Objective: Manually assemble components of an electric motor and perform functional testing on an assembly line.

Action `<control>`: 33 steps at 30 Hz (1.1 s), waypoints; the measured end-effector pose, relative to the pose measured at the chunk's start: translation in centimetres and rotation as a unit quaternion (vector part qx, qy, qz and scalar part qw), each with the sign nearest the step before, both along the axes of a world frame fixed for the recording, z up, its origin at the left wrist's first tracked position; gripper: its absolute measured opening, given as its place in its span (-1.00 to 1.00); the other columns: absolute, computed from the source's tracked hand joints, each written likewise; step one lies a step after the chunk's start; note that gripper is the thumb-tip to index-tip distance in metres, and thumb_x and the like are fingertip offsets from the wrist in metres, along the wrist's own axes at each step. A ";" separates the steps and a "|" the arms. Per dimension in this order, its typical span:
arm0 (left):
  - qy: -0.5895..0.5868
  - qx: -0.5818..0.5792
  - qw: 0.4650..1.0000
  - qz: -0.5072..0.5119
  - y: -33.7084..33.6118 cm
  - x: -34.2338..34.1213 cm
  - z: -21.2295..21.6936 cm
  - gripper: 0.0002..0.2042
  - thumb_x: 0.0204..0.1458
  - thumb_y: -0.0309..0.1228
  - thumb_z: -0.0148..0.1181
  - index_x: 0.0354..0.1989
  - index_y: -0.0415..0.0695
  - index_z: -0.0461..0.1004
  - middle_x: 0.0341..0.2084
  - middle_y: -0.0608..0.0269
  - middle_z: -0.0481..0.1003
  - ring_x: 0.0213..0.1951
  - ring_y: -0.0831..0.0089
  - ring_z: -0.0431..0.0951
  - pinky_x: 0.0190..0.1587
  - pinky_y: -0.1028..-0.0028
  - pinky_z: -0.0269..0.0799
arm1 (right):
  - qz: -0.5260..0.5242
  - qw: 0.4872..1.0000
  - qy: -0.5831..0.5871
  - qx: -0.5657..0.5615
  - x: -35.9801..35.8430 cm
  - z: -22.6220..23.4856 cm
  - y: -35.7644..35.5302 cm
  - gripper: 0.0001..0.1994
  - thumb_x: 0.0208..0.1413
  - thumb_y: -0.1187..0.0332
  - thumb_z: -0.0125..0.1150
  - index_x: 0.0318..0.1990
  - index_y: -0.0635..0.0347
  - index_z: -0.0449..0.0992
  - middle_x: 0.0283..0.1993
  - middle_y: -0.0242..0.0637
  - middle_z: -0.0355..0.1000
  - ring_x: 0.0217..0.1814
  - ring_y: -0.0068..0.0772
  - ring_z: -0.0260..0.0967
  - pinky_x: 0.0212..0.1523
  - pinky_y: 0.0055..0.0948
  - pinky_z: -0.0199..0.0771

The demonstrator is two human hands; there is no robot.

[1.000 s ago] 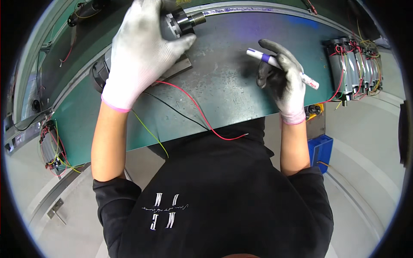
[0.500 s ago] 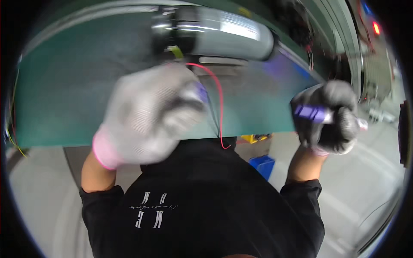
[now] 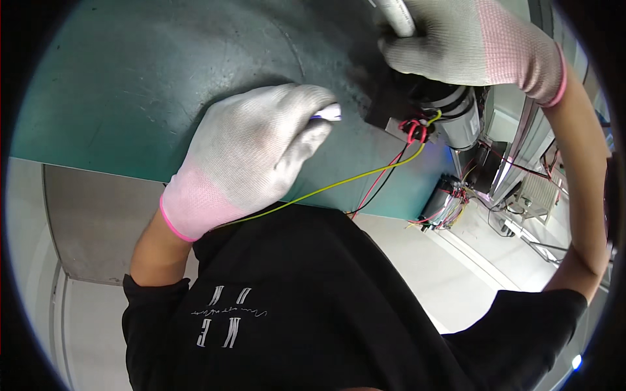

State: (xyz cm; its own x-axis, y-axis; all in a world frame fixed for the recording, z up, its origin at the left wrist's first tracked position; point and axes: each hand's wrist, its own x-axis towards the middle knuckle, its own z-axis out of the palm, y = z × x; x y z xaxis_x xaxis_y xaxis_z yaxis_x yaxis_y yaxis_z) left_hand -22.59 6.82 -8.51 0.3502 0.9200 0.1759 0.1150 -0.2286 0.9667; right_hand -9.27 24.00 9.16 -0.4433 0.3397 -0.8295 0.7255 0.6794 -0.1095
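My left hand (image 3: pixel 257 143), in a pale knitted glove with a pink cuff, is closed above the green tabletop. Between its thumb and forefinger shows the end of a small white-and-purple piece (image 3: pixel 328 113); the rest is hidden in the fist. At the upper right my right hand (image 3: pixel 443 42), gloved alike, grips a white marker pen (image 3: pixel 396 16) over the black end of a grey cylindrical motor (image 3: pixel 464 124). The marker's far end runs out of the picture. Red, black and yellow-green wires (image 3: pixel 375 173) trail from the motor toward me, the yellow-green one passing beside my left wrist.
The green tabletop (image 3: pixel 117 98) ends just in front of my body. A second black unit with bundled wires (image 3: pixel 440 202) sits at the table's right corner. Beyond it stand metal rails and a pale vented box (image 3: pixel 538 195) with loose cables.
My right hand has gone from the table's right side up and over the motor with the marker. My view has swung, so the motor now appears at the right. My left hand stays closed.
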 end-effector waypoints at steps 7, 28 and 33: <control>-0.003 0.051 0.999 -0.005 0.3 0.5 -0.8 -0.78 0.22 -0.50 0.34 0.01 -0.26 0.64 -0.22 0.03 0.68 -0.25 0.13 0.72 -0.13 0.28 0.65 | -0.024 0.996 -0.083 0.008 -0.6 -0.5 -0.5 -0.73 0.21 0.25 0.33 -0.29 0.37 0.65 -0.41 0.13 0.60 -0.29 0.07 0.67 -0.23 -0.12 0.67; -0.196 -0.052 0.976 0.079 -0.1 2.1 0.2 -0.82 0.30 -0.40 0.37 -0.04 -0.23 0.67 -0.35 0.11 0.66 -0.39 0.36 0.68 -0.29 0.39 0.59 | -0.001 0.994 0.024 0.104 3.6 4.1 0.8 -0.59 0.28 0.20 0.36 0.03 0.47 0.56 -0.10 0.13 0.60 -0.11 -0.12 0.61 -0.14 -0.28 0.61; -0.262 0.038 0.957 0.119 -0.1 4.7 2.5 -0.78 0.32 -0.29 0.40 -0.07 -0.20 0.66 -0.36 0.15 0.65 -0.41 0.33 0.67 -0.32 0.39 0.58 | -0.356 0.865 0.353 0.030 7.6 5.1 -5.9 -0.51 0.14 0.07 0.63 -0.18 0.29 0.48 -0.20 -0.08 0.57 -0.27 -0.37 0.53 -0.25 -0.39 0.56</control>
